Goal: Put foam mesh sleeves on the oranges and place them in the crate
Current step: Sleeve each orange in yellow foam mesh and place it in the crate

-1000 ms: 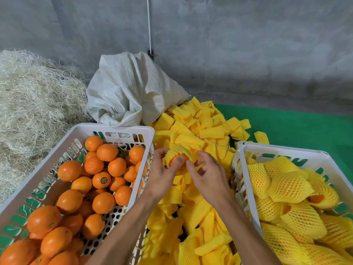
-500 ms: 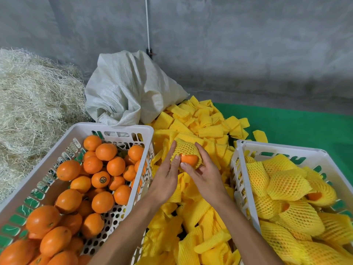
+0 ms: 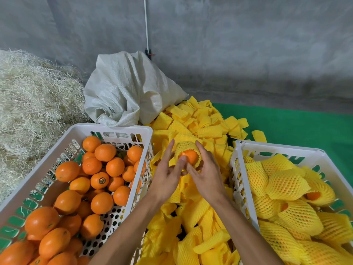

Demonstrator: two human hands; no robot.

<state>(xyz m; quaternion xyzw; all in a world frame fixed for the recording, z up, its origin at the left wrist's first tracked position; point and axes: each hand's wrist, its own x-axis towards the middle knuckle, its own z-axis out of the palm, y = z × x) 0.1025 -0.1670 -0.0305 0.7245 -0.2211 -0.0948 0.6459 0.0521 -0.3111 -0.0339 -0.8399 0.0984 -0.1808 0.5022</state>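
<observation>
While both hands work the foam mesh sleeve [image 3: 186,148] over the orange [image 3: 189,156], the sleeving step looks half done; the left hand [image 3: 168,176] and the right hand [image 3: 205,174] pinch it above the sleeve pile [image 3: 191,217]; next, I judge, the sleeve is pulled fully over, then it goes to the right crate [image 3: 277,150].

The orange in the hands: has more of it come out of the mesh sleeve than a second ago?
Yes. The orange now bulges from the mesh sleeve's near end.
</observation>
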